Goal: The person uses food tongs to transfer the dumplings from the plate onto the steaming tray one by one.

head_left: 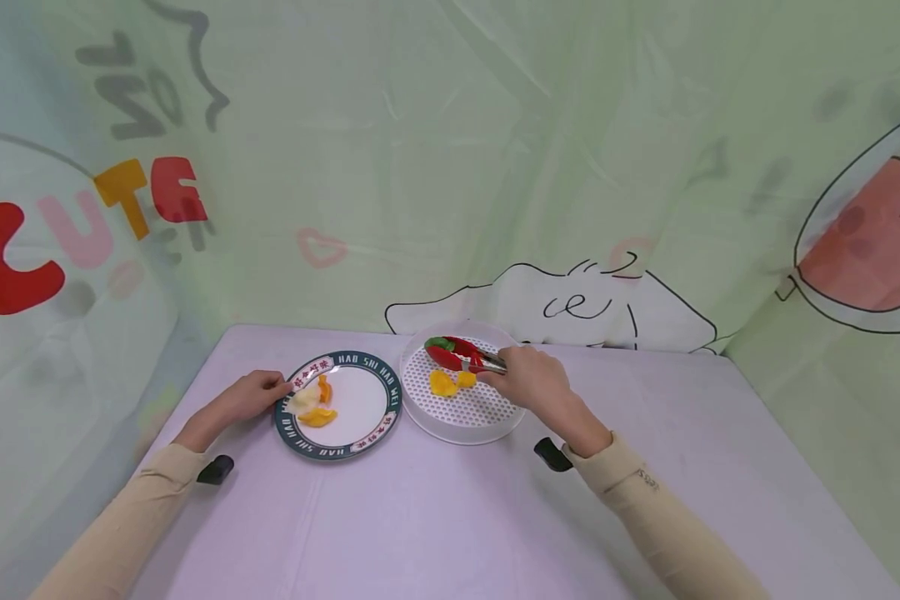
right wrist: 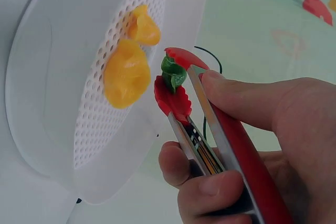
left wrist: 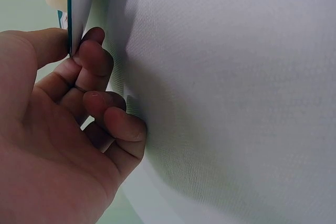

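My left hand (head_left: 251, 393) pinches the left rim of a round plate (head_left: 322, 452) with a green patterned border. In the left wrist view, thumb and fingertips clasp the plate (left wrist: 81, 9) edge. White, orange and yellow dumpling-shaped pieces (head_left: 318, 417) lie on its left side. With my right hand (head_left: 536, 387) I grip red-and-metal tongs (right wrist: 176, 103) over a white perforated steamer tray (head_left: 465, 434). A green dumpling-like piece (right wrist: 173, 72) is caught between the tong tips. Two yellow dumpling-shaped pieces (right wrist: 127, 74) sit on the tray's holed base.
A pale lilac cloth covers the table (head_left: 420, 525). Plate and tray stand side by side near its back edge. Behind them hangs a light green printed curtain (head_left: 420, 167). Black wrist-worn parts (head_left: 553, 455) show by both sleeves.
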